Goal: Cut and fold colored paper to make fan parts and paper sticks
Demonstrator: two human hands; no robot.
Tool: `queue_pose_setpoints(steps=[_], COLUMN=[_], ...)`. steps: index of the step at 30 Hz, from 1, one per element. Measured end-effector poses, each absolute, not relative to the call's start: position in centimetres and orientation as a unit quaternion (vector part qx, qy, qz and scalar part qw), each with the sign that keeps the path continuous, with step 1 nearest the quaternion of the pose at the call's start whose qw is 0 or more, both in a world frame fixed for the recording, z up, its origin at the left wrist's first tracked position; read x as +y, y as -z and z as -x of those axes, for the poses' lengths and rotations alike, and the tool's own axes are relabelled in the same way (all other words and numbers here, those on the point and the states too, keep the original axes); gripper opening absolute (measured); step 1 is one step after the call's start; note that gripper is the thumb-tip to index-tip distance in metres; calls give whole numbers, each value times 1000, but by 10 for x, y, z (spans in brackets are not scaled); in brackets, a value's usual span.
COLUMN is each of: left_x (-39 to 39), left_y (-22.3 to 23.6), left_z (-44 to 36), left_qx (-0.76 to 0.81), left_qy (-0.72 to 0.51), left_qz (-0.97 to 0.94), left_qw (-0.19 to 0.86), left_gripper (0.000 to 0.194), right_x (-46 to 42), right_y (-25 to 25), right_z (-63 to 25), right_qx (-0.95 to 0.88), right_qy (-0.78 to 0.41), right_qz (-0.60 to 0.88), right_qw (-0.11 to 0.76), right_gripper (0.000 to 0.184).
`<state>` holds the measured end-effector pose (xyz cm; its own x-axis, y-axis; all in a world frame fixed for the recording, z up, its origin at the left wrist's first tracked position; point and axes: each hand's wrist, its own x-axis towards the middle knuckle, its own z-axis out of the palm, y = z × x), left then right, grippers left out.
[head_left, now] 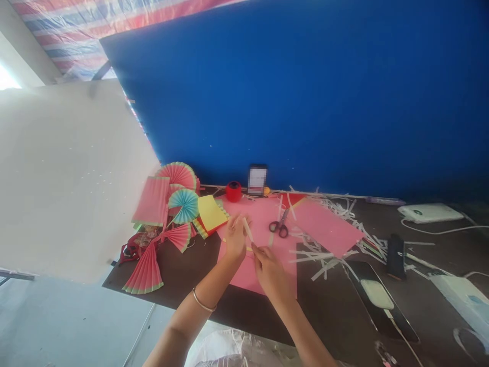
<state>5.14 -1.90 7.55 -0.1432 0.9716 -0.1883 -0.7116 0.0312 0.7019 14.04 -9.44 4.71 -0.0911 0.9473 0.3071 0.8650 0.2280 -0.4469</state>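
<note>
My left hand (237, 238) is closed, its fingers curled at one end of a narrow whitish strip (248, 230) that looks like paper or tape. At the strip's lower end, the fingertips of my right hand (270, 267) are pinched together. Both hands are over a pink paper sheet (237, 278) on the dark table. Black-handled scissors (281, 225) lie on the pink paper beyond my right hand. Close to my left hand is a yellow sheet (211, 212) on top of other coloured papers with green edges.
Pleated pink paper fans (144, 270) and a blue rosette (184, 205) pile up at left. Behind stand a red round container (233, 191) and a small screen (257, 179). White strips (326, 265) scatter around another pink sheet (328, 224); a phone (382, 300) lies at right.
</note>
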Motion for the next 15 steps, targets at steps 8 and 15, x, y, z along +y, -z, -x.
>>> queue_pose_setpoints(steps=[8, 15], left_x=[-19, -20], left_y=[-78, -84], left_z=[-50, -43], left_qx=[355, 308], left_qy=[-660, -634], left_qz=[-173, -220], left_qw=[640, 675], left_gripper=[22, 31], right_x=[-94, -94], right_y=[-46, -55], right_z=[-139, -143], right_qx=[-735, -737], right_qy=[-63, -41], right_qz=[614, 605], right_qw=[281, 298], right_gripper=[39, 39])
